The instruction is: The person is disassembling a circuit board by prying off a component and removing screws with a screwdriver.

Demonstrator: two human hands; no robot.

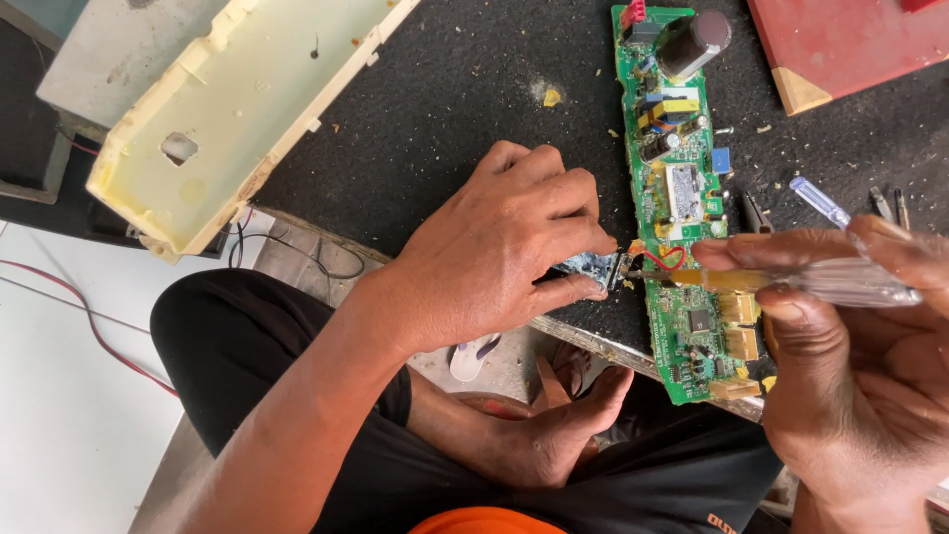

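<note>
Left hand [504,247] is closed, pinning a small blue-grey component [591,267] on the black bench [435,109]. Right hand [850,326] is gripped round a clear-handled screwdriver [791,280], tip at the component beside the green circuit board [682,218]. Work is judged under way; the component is not yet freed.

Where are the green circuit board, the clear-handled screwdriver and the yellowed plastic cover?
green circuit board [682,188]: head view, middle of board.
screwdriver [840,282]: head view, clear handle in right hand.
plastic cover [267,89]: head view, inner face.
</note>
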